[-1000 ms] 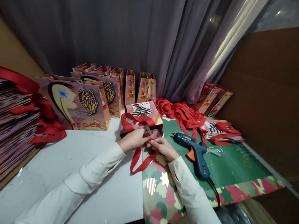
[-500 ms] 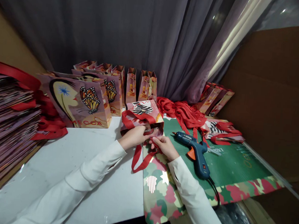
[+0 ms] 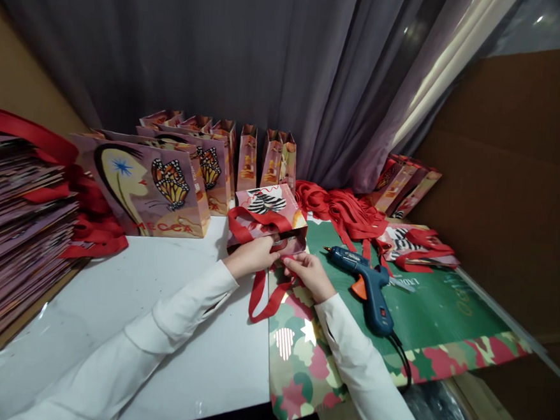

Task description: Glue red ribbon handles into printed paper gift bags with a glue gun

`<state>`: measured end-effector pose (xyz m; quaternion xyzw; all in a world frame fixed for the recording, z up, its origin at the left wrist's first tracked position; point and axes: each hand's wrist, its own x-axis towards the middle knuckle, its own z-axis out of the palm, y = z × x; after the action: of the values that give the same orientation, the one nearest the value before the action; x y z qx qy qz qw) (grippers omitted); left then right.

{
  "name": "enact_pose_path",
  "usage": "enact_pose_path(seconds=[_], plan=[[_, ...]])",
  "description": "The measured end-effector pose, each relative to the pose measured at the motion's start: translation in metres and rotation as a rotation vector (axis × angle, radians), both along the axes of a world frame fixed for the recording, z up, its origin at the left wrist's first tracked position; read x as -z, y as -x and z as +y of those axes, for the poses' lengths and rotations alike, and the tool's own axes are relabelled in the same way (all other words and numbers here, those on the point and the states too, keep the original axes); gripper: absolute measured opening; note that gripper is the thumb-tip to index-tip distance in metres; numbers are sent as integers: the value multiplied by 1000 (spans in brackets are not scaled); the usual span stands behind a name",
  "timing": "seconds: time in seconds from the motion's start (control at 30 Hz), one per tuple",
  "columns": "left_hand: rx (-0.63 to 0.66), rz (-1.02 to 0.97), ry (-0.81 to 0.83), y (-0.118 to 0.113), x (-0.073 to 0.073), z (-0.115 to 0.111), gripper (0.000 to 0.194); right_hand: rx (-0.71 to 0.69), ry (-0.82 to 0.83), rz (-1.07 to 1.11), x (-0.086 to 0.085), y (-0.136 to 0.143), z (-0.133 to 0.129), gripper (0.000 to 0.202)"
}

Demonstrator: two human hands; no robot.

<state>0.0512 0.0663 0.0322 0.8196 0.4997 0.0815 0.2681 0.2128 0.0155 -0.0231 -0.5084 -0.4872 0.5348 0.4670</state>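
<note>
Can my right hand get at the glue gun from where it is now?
Probably yes. The glue gun lies on the green sheet just right of your right hand, with nothing visible standing between. But those fingers appear to be pinching red ribbon by the bag, so they'd likely need to let go first.

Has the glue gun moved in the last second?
No. The glue gun lies in the same spot on the green mat.

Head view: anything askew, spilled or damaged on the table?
No spill or damage I can make out. Two untidy spots: red ribbons in a loose heap at the back, and the glue gun lying on its side on the green mat, no stand visible.
</note>
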Motion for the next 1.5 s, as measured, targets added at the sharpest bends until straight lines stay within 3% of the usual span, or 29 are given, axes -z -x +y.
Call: enact_pose_path(seconds=[0.8,1.1,1.5], plan=[[-21,97,20,-2,-3,-4,36,-24,12,-60,-2,-1,0,35],[-46,122,34,-3,-5,-5,36,-35,7,-84,3,-2,2,38],[-2,35,16,-1,-7,-3,40,-40,-7,-40,2,-2,2,33]])
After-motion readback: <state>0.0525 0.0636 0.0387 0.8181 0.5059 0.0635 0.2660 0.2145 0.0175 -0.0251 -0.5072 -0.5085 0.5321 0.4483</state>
